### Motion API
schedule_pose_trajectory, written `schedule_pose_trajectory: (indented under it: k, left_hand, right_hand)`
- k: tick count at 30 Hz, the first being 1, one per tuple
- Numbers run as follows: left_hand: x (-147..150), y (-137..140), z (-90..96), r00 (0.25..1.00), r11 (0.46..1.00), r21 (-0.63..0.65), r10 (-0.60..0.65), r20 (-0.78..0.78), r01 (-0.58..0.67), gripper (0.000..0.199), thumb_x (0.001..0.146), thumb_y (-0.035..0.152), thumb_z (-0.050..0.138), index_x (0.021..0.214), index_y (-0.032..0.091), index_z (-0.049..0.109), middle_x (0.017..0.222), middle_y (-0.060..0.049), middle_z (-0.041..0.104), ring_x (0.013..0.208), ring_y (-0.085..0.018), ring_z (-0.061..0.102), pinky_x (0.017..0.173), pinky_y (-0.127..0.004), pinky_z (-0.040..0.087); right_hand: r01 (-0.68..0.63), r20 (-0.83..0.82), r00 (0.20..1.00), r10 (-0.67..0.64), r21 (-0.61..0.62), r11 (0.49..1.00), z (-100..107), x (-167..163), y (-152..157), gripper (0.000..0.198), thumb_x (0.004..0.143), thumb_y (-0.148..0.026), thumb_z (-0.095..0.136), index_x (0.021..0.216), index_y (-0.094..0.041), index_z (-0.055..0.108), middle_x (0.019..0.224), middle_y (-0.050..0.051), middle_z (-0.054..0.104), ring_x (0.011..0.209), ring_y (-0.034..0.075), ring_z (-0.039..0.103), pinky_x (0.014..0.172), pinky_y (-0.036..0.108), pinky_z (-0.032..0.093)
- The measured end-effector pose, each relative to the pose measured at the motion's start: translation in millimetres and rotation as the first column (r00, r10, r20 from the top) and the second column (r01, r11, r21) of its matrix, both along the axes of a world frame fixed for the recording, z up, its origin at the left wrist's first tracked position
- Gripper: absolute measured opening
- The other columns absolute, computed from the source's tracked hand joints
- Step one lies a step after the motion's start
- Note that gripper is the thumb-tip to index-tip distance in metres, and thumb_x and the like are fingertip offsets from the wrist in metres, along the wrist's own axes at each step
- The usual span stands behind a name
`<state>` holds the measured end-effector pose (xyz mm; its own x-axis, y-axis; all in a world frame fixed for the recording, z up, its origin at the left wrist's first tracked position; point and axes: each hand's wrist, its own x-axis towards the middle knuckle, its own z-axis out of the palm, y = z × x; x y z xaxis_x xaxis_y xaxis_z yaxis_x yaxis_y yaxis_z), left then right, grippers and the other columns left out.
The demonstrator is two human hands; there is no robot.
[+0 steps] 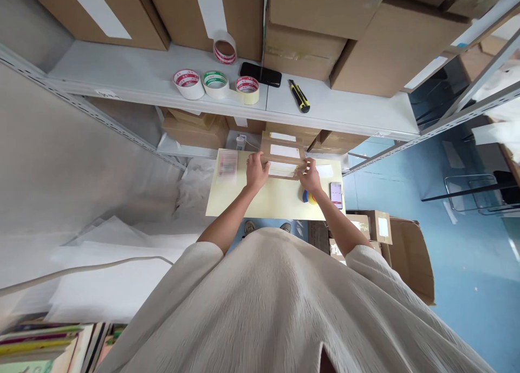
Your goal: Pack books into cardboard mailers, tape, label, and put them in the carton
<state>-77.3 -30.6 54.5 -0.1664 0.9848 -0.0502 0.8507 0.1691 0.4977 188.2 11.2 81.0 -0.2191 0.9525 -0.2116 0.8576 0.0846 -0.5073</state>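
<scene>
Both ends of a small brown cardboard box [280, 174] with a white label are gripped over the pale yellow table. My left hand [255, 172] is closed on its left end, thumb on the near side. At the right end, my right hand [310, 177] is closed with its fingers at the corner. Behind this box are more cardboard boxes with white labels [283, 150]. A blue and yellow round object [309, 197], its kind unclear, lies just under my right wrist. Farther right is a phone with a lit screen [336, 195].
Tape rolls [189, 84], a black phone [260, 74] and a yellow-black box cutter [299, 96] lie on the grey shelf [134, 72] above the table [227, 202]. Large cartons [306, 53] stand behind them. An open carton [410, 259] is on the blue floor, right.
</scene>
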Motion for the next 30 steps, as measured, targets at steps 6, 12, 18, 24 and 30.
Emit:
schedule_pose_trajectory:
  k: [6,12,18,24,30]
  left_hand:
    - [4.4,-37.1,-37.2,0.981,0.99,-0.093,0.122,0.148,-0.109,0.032,0.117,0.035,0.049,0.146,0.023,0.055,0.147,-0.02,0.062,0.138,-0.033,0.067,0.116,-0.048,0.056]
    - [0.0,-55.2,-79.0,0.953,0.937,-0.299,0.243,0.183,-0.181,0.034,0.114,0.039,0.055,0.145,0.026,0.056,0.142,-0.018,0.069,0.128,-0.035,0.074,0.107,-0.051,0.061]
    - [-5.2,-16.0,-76.2,0.812,0.913,-0.343,0.366,0.454,-0.22,0.069,0.113,0.049,0.059,0.175,0.025,0.039,0.17,-0.02,0.061,0.157,-0.036,0.062,0.124,-0.05,0.054]
    - [-9.1,-8.5,-59.7,0.6,0.907,-0.304,0.422,0.68,-0.293,0.082,0.113,0.068,0.064,0.178,0.025,0.041,0.156,-0.016,0.072,0.147,-0.034,0.069,0.123,-0.044,0.051]
    - [-22.3,-18.4,-59.9,0.537,0.876,-0.222,0.444,0.717,-0.427,0.057,0.119,0.072,0.047,0.141,0.023,0.067,0.13,-0.012,0.076,0.125,-0.027,0.073,0.109,-0.037,0.056]
  right_hand:
    - [-0.008,0.009,1.0,0.009,-0.11,0.994,-42.9,2.1,-35.7,0.059,0.11,-0.046,0.055,0.162,-0.023,0.04,0.157,0.023,0.067,0.139,0.032,0.071,0.108,0.046,0.062]
    - [0.096,-0.038,0.993,-0.115,-0.33,0.939,-71.0,14.1,-46.2,0.048,0.111,-0.049,0.056,0.152,-0.025,0.05,0.154,0.022,0.07,0.133,0.03,0.075,0.103,0.042,0.064]
    - [0.266,-0.3,0.857,-0.418,-0.437,0.859,-74.3,8.3,-12.9,0.064,0.101,-0.062,0.067,0.155,-0.028,0.057,0.157,0.017,0.071,0.134,0.028,0.074,0.112,0.043,0.064]
    - [0.242,-0.527,0.688,-0.5,-0.482,0.842,-67.4,6.1,-7.6,0.071,0.097,-0.066,0.073,0.159,-0.036,0.058,0.154,0.01,0.074,0.139,0.03,0.073,0.114,0.047,0.066]
    - [0.196,-0.578,0.667,-0.47,-0.473,0.859,-62.1,3.3,-9.8,0.068,0.104,-0.085,0.053,0.156,-0.042,0.061,0.16,0.01,0.069,0.146,0.032,0.072,0.113,0.054,0.068]
